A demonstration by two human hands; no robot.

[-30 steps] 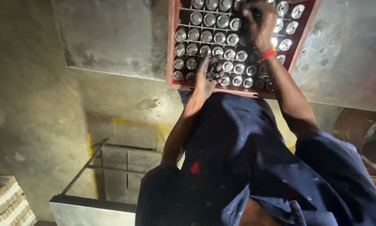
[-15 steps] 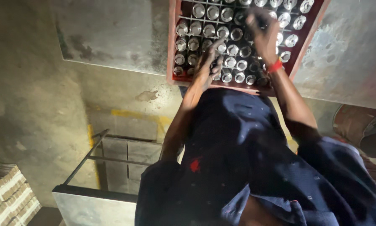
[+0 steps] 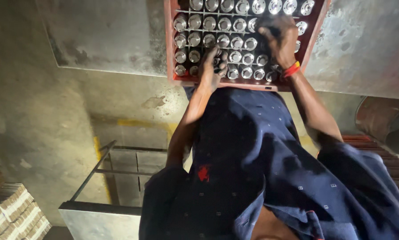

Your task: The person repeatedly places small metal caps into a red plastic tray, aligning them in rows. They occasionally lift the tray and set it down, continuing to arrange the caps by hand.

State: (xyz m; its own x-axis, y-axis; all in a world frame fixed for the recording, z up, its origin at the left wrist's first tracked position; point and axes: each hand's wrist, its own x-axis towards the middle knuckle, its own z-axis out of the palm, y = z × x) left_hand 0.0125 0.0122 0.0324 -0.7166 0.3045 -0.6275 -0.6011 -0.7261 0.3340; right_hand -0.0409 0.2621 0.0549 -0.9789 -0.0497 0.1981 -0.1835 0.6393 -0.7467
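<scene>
A red plastic crate (image 3: 172,53) full of silver-capped bottles (image 3: 237,42) sits in front of me on a grey slab. My left hand (image 3: 212,66) is at the crate's near rows, its fingers curled round the neck of a bottle. Further in on the right side, my right hand (image 3: 277,38), with a red band at the wrist, is bent down over the bottle tops and closed on one of them. My dark blue shirt (image 3: 252,169) fills the lower part of the view and hides what lies under my arms.
The grey slab (image 3: 110,40) lies on a stained concrete floor (image 3: 39,124) with a yellow painted line (image 3: 133,123). A metal frame (image 3: 106,173) stands at the lower left, stacked flat bundles (image 3: 13,213) beside it. A rusty curved object (image 3: 377,118) is at the right.
My left hand has moved from the crate's near edge in over the bottles and closed on one. My right hand has stayed on the bottle tops. The view has tilted slightly.
</scene>
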